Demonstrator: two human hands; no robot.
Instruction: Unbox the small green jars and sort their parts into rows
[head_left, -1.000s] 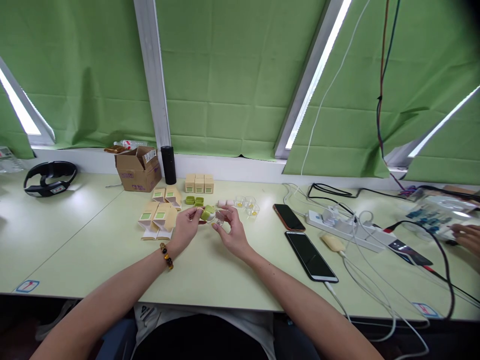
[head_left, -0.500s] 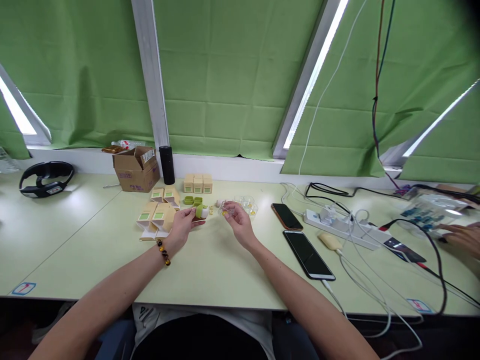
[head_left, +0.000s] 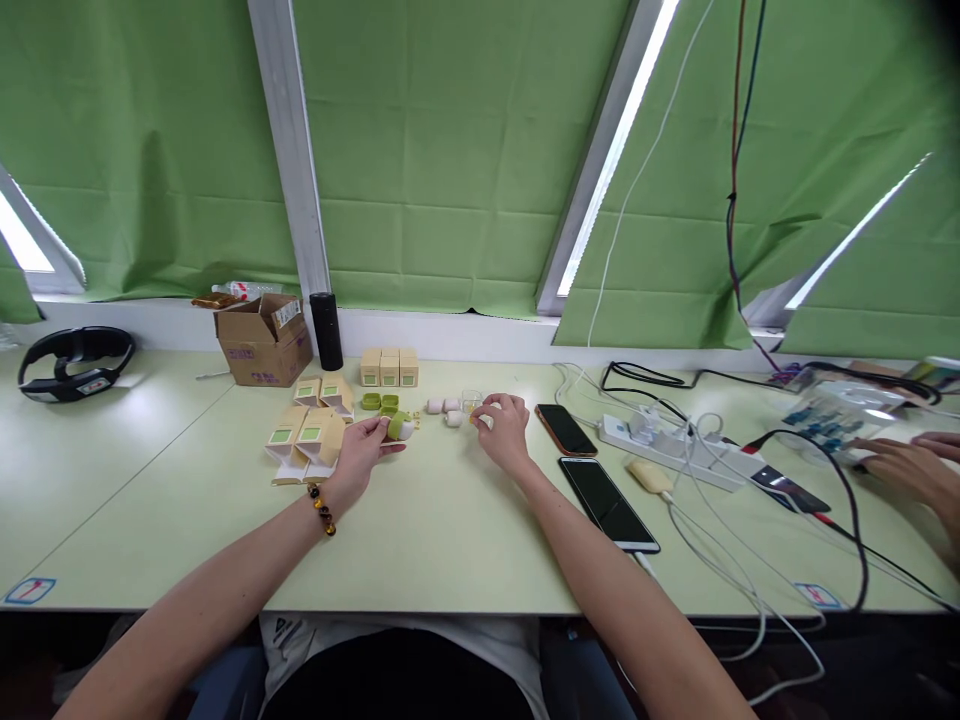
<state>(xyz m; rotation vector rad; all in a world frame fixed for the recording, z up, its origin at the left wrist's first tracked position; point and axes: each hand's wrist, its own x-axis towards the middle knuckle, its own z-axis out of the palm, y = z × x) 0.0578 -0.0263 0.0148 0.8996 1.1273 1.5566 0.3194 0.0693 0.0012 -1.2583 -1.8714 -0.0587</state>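
My left hand (head_left: 363, 446) is closed on a small green-and-white object (head_left: 400, 427), held a little above the table. My right hand (head_left: 504, 428) has its fingers pinched at a small clear cup (head_left: 470, 400) with yellow at its bottom; the fingers hide part of it. Just left of that hand lie small pale pink-white cylinders (head_left: 453, 419). Two open green cases (head_left: 371, 401) and tiny yellowish pieces (head_left: 417, 421) are beyond and beside my left hand. Opened cardboard boxes with green labels (head_left: 319, 436) stand left of it.
Three closed small boxes (head_left: 389, 367) stand at the back, near a black cylinder (head_left: 326, 331) and a brown carton (head_left: 262, 340). A headset (head_left: 77, 363) lies far left. To the right are two phones (head_left: 609, 503), a power strip (head_left: 667, 450), tangled cables and another person's hands (head_left: 911, 468).
My right hand has moved right, away from the pale cylinders, which now show fully. My left hand stays put, with the green-and-white object in it. The view has shifted slightly.
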